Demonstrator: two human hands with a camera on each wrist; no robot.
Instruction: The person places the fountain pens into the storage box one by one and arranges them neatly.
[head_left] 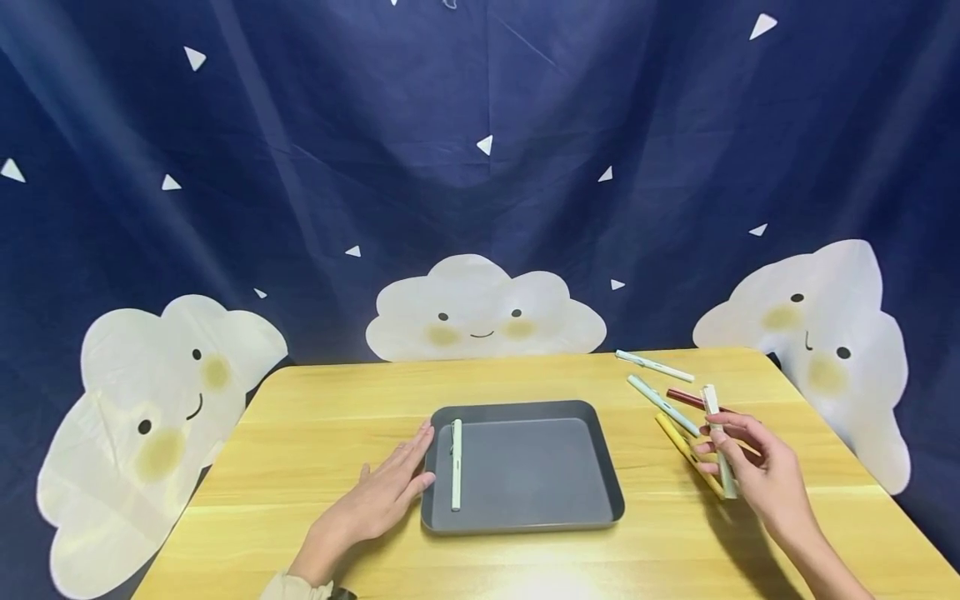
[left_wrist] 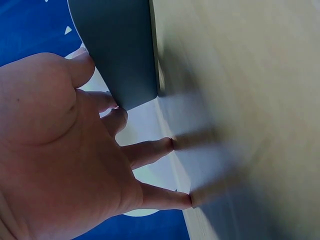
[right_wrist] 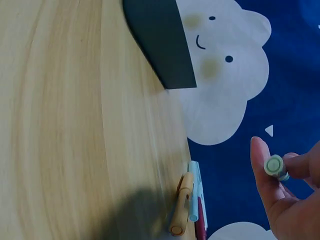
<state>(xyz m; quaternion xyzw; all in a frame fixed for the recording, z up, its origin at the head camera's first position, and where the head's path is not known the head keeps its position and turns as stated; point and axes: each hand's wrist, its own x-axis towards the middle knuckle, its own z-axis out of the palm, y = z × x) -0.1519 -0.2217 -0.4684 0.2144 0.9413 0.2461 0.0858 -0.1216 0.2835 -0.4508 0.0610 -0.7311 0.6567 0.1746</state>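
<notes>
Head view shows the right hand (head_left: 759,468) pinching a pale green pen (head_left: 726,477) between thumb and fingers at the right of the wooden table (head_left: 337,400). The pen's whitish end points to the far side; in the right-wrist view its other end faces the camera, raised off the tabletop.

Beneath and just beyond that hand lie four more pens. A yellow pen (head_left: 678,437) is nearest, partly behind the held one; a light blue pen (head_left: 660,402) slants beyond it, a dark red pen (head_left: 684,399) sits to its right, and a very pale pen (head_left: 654,366) is farthest, close to the far edge.

Left of them, at the middle of the table, stands a dark grey rectangular tray (head_left: 536,475). Inside, along its left side, a mint-green pen (head_left: 456,467) lies lengthwise from near to far, clip toward the far end.

Against the tray's left wall rests the left hand (head_left: 378,497), its fingers extended and gripping nothing. Behind the table hangs a dark blue curtain (head_left: 420,125) printed with smiling white clouds and small white triangles.
</notes>
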